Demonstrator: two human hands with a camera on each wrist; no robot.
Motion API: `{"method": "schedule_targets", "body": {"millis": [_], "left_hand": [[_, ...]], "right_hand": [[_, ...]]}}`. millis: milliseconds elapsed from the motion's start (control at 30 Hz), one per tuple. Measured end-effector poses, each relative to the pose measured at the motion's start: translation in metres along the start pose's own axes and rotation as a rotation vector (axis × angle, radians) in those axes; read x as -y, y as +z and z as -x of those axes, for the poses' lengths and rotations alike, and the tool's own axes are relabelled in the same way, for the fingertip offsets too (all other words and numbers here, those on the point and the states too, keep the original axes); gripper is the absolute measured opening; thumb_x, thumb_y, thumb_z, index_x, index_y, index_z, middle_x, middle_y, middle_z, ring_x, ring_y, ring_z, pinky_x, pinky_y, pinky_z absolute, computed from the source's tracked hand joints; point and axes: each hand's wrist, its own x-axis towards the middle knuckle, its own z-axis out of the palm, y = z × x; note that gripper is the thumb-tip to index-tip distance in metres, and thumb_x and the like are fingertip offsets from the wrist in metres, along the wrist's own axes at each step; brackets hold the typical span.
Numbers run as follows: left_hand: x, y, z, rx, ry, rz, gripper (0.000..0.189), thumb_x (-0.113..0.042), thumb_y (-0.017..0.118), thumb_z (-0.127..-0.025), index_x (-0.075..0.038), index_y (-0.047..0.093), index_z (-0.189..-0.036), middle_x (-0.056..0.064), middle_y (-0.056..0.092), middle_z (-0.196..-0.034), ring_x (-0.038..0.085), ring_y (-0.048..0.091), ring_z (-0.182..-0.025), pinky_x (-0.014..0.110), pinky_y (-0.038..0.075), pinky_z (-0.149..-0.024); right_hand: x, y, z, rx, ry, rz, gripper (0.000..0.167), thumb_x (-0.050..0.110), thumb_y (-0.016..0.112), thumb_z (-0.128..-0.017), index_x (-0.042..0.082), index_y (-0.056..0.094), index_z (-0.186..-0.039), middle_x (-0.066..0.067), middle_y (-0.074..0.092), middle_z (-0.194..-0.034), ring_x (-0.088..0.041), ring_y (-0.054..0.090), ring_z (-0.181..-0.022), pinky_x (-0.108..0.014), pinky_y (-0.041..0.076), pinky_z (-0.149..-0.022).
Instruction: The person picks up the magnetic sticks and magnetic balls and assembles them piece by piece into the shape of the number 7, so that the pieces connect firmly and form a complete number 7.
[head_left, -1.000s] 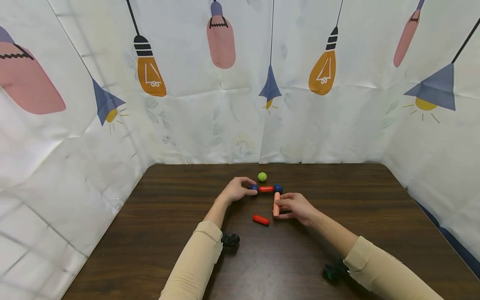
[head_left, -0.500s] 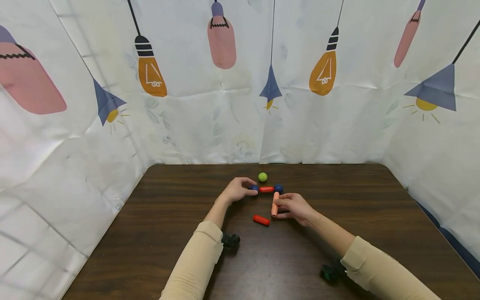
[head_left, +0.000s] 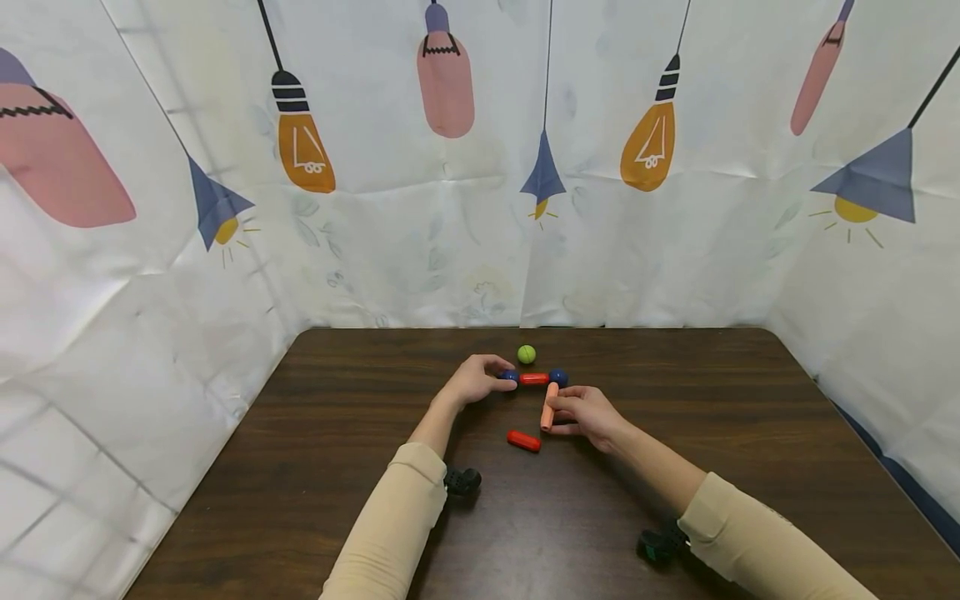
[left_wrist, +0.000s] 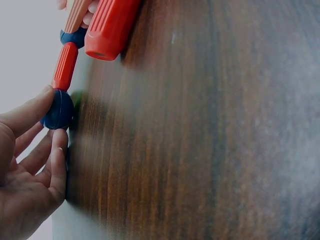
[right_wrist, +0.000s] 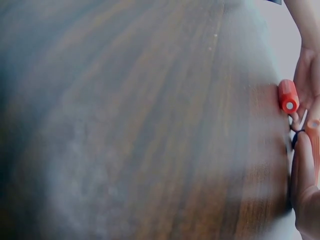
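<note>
On the surface [head_left: 322, 467], the left hand [head_left: 474, 381] is pinching one blue ball [left_wrist: 60, 111], the right hand [head_left: 591, 412] holding an orange rod [head_left: 550, 406] against the second blue ball [head_left: 558, 377].

I have a dark wood-grain worktop [head_left: 337, 467] in front of me, its far corners rounded. A green ball [head_left: 527, 354] sits near its far edge, and a loose red rod [head_left: 523, 441] lies at a slant closer to my head camera. Behind and to both sides I see creased white cloth [head_left: 420, 267] printed with orange bulbs [head_left: 648, 150], pink lamps [head_left: 446, 92] and blue lampshades [head_left: 543, 167]; a dark blue strip [head_left: 922, 498] shows past the right edge.
</note>
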Motion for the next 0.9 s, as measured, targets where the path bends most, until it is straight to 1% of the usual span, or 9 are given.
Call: {"method": "schedule_targets", "body": {"millis": [233,533,800,900], "left_hand": [[0.0007,0.0005,-0.0012,0.002,0.004,-0.004,0.031,-0.022,0.081,-0.092,-0.012,0.075,-0.121,0.006,0.067,-0.120,0.026,0.060,-0.111,0.044,0.048,-0.098],[0.0005,0.0006,-0.0006,0.006,-0.006,-0.002,0.031,-0.022,0.080,-0.093,-0.013,0.075,-0.121,0.006,0.067,-0.121,0.026,0.060,-0.112,0.045,0.048,-0.098],[0.0000,0.0003,-0.0009,0.005,-0.013,-0.006,0.030,-0.023,0.080,-0.092,-0.013,0.075,-0.121,0.006,0.067,-0.119,0.025,0.059,-0.110,0.044,0.048,-0.097],[-0.0009,-0.0003,-0.0006,0.006,-0.006,-0.009,0.031,-0.023,0.081,-0.092,-0.012,0.075,-0.121,0.006,0.067,-0.119,0.025,0.060,-0.109,0.043,0.049,-0.096]], "right_hand": [[0.0005,0.0008,0.0003,-0.018,0.019,-0.015,0.050,0.009,0.059,-0.106,-0.019,0.040,-0.143,-0.025,0.061,-0.119,-0.027,0.073,-0.093,-0.040,0.058,-0.084],[0.0009,-0.0006,0.0006,-0.007,0.022,-0.012,0.048,0.009,0.056,-0.107,-0.020,0.041,-0.142,-0.023,0.070,-0.112,-0.028,0.074,-0.096,-0.039,0.057,-0.086],[0.0025,-0.0010,0.0009,0.030,0.027,-0.043,0.051,0.008,0.061,-0.104,-0.022,0.041,-0.141,-0.021,0.071,-0.111,-0.025,0.073,-0.099,-0.037,0.056,-0.089],[0.0023,-0.0009,-0.0003,0.027,0.041,-0.062,0.051,0.008,0.062,-0.104,-0.022,0.042,-0.140,-0.021,0.070,-0.111,-0.024,0.073,-0.098,-0.036,0.056,-0.089]]}}
